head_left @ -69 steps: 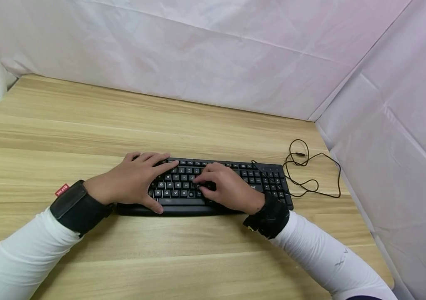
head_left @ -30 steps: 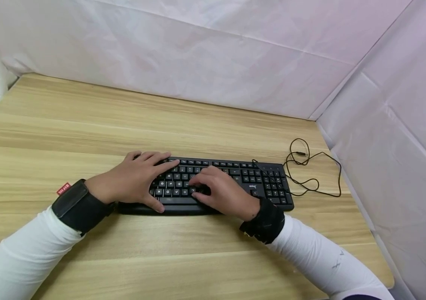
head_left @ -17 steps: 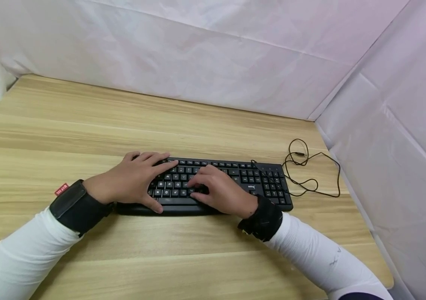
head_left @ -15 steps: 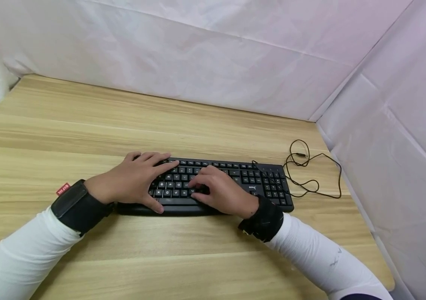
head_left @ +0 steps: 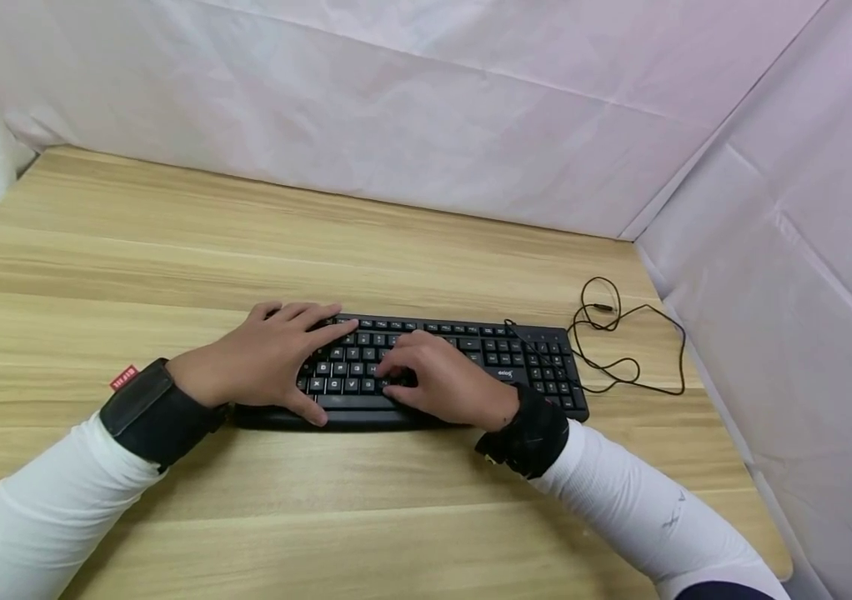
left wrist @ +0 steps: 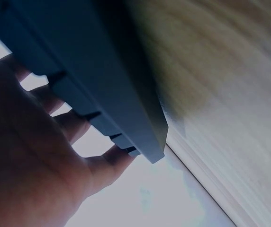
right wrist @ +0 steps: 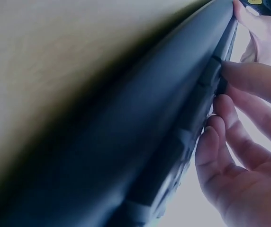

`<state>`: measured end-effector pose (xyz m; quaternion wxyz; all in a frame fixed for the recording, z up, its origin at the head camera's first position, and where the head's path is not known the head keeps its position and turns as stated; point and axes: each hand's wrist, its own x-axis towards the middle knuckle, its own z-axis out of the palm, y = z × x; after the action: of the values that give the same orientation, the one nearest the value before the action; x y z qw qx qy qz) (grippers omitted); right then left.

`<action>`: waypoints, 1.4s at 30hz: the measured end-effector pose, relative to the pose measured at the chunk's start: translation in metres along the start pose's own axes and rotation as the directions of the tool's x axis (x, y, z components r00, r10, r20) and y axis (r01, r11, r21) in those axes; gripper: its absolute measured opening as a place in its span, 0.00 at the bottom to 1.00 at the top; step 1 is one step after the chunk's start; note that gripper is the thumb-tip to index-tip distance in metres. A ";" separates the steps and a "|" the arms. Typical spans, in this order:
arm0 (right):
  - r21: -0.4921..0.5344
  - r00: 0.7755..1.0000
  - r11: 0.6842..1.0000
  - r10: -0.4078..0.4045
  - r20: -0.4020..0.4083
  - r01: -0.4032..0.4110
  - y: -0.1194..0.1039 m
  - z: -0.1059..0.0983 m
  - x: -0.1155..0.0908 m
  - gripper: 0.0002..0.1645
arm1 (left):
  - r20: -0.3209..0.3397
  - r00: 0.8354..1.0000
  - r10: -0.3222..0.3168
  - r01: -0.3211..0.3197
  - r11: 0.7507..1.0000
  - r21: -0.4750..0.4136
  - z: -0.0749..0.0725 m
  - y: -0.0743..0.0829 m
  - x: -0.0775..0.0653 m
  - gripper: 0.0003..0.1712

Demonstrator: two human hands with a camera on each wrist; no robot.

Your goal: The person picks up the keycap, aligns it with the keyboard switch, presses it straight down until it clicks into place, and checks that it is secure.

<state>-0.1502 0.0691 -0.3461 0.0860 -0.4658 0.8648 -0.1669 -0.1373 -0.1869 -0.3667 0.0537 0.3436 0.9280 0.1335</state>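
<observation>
A black keyboard (head_left: 351,402) lies flat on the wooden table. My left hand (head_left: 264,354) rests over its left end with fingers spread, the thumb on the front edge. In the left wrist view, the left hand's fingers (left wrist: 74,125) reach across the keyboard's side (left wrist: 93,71). My right hand (head_left: 448,379) sits over the middle keys, thumb and forefinger pinching at a small keycap (head_left: 385,383) in the bottom letter row. The right wrist view shows the right thumb (right wrist: 249,75) against the keys and the other fingers curled; the contact itself is partly hidden.
A thin black cable (head_left: 636,383) leaves the keyboard's back edge, crosses the number pad and lies in loops on the right. Its plug (head_left: 603,307) rests there too. White cloth walls (head_left: 426,108) stand behind and right of the table (head_left: 321,517).
Over two seconds my right hand has shifted slightly left. A bare key socket seen earlier in the bottom letter row now shows a keycap. My left hand stays put.
</observation>
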 end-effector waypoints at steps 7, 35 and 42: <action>-0.040 1.000 0.999 -0.012 0.027 0.013 -0.002 -0.002 0.000 0.10 | -0.001 1.000 -0.002 0.002 1.000 0.004 0.000 0.000 0.000 0.69; 0.032 1.000 0.999 0.018 0.000 -0.018 -0.003 -0.003 0.002 0.06 | 0.003 1.000 -0.002 0.002 1.000 -0.010 0.000 -0.001 -0.001 0.68; -0.077 0.999 0.997 -0.028 -0.031 0.025 -0.006 -0.001 -0.003 0.06 | -0.010 1.000 0.005 -0.005 1.000 -0.003 0.001 0.000 -0.001 0.68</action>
<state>-0.1448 0.0687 -0.3430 0.0518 -0.4774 0.8655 -0.1424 -0.1366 -0.1875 -0.3674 0.0491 0.3450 0.9273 0.1367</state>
